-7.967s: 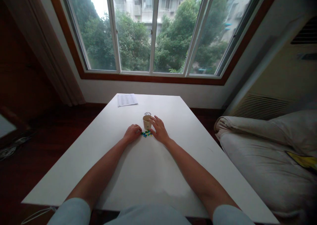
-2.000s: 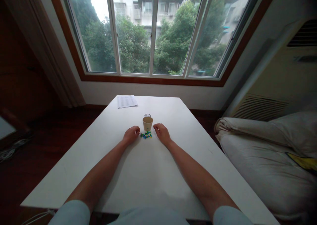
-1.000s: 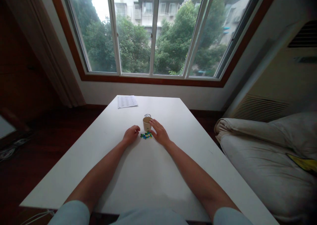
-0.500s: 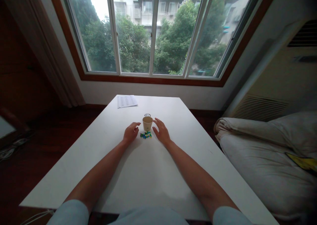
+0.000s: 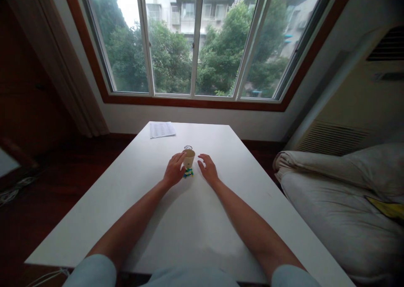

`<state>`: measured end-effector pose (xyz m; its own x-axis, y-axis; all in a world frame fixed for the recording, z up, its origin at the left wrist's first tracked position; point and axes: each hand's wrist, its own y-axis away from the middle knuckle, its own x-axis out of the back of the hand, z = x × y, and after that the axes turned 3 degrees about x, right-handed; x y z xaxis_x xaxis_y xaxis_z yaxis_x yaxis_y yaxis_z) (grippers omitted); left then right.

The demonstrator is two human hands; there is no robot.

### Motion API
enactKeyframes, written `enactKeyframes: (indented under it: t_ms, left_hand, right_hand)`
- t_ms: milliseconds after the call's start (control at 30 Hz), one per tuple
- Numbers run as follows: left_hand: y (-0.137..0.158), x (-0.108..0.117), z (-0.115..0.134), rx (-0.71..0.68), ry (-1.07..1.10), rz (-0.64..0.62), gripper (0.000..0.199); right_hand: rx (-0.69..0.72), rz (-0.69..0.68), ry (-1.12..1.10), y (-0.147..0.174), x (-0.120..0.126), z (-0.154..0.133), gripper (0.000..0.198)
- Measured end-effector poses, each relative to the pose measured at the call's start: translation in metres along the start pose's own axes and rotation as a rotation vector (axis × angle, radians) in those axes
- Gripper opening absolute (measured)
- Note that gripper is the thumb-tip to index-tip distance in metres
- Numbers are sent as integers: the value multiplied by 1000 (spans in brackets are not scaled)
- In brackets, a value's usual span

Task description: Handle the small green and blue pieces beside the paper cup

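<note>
A beige paper cup (image 5: 190, 159) stands on the white table (image 5: 195, 219), in front of my body. Against its left side lies my left hand (image 5: 175, 169), open, with fingers stretched along the cup's edge and the thumb lower. The fingers overlap the cup's left rim; whether they press on it I cannot tell. To the right of the cup my right hand (image 5: 208, 169) is open, fingers curved and apart from it. Small blue, green and yellow pieces (image 5: 188, 173) lie just in front of the cup, partly covered by my left thumb.
Behind the cup lies a small ring-shaped object (image 5: 188, 147), perhaps clear. Printed paper sheets (image 5: 162, 129) rest at the table's far left corner. A window (image 5: 194, 47) is beyond the table, and a padded couch (image 5: 331, 203) stands to the right.
My left hand has moved right, up to the cup, and now hides part of the coloured pieces. The cup has shifted slightly right. My right hand has moved slightly away from the cup.
</note>
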<state>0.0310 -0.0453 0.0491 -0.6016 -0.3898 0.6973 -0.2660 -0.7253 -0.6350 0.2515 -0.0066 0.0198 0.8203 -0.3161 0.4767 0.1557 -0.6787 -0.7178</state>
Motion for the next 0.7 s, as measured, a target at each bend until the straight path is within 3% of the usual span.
enactKeyframes:
  t_ms: [367,500,700]
  left_hand:
    - [2,-2,-1,-11,-27,-48,70]
    - [3,-2,0,-27,-17,-37,69]
    - [5,5,1,7,6,13,61]
  right_hand:
    - [-110,-48,-31,1,-3,2,31]
    - [-119,-148,23,2,-2,2,26]
    - [-3,-338,111,6,-1,-5,21]
